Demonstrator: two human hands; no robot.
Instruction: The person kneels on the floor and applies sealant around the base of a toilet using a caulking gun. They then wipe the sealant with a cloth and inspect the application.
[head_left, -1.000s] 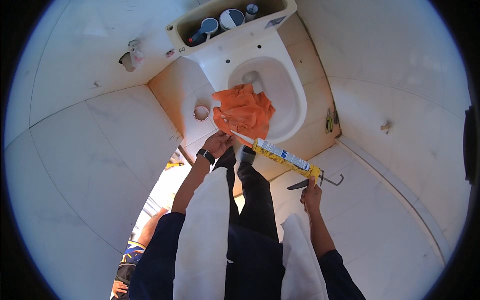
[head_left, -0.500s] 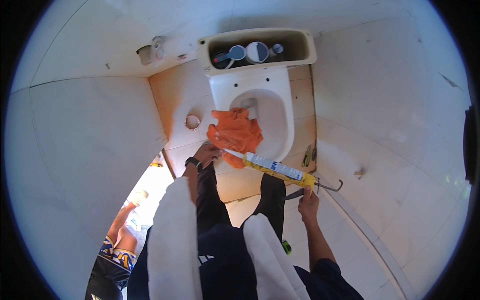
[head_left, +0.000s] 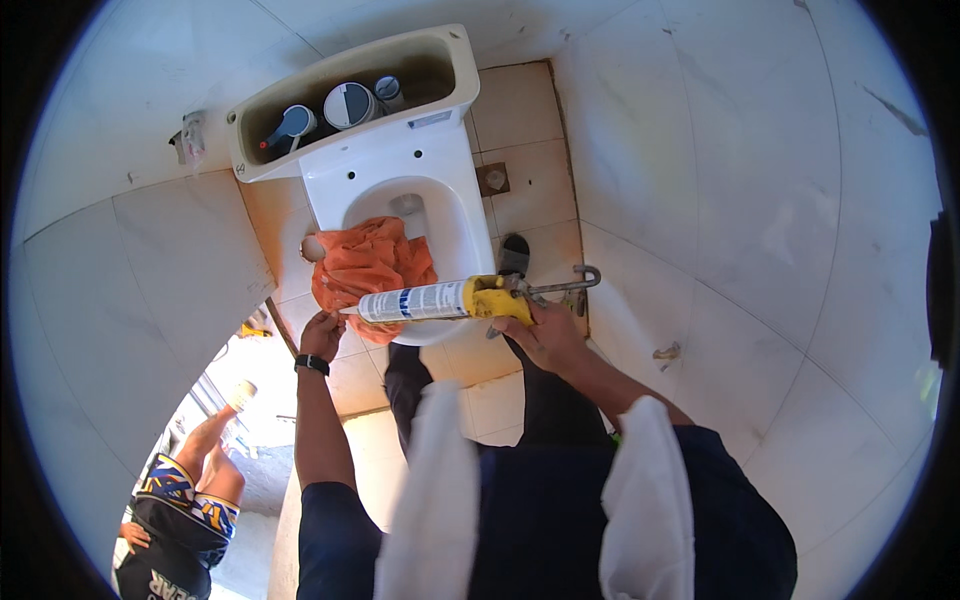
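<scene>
My right hand is wrapped round the yellow handle end of a caulking gun. A white sealant cartridge lies in the gun, which I hold nearly level over the front of the toilet bowl. My left hand is closed at the tip of the cartridge's pale nozzle, its fingertips pinched there. Beneath the cartridge, a crumpled orange cloth drapes over the bowl's left rim. The gun's hooked rod sticks out to the right.
The lidless cistern holds a white-lidded tub, a blue-grey tool and a smaller container. A square drain is right of the toilet. Tiled walls stand close on both sides. Another person sits beyond the opening at lower left.
The gun has swung from a downward slant to the right to nearly level. My right hand has come up and nearer my body's middle. The whole view has turned, putting the toilet further left.
</scene>
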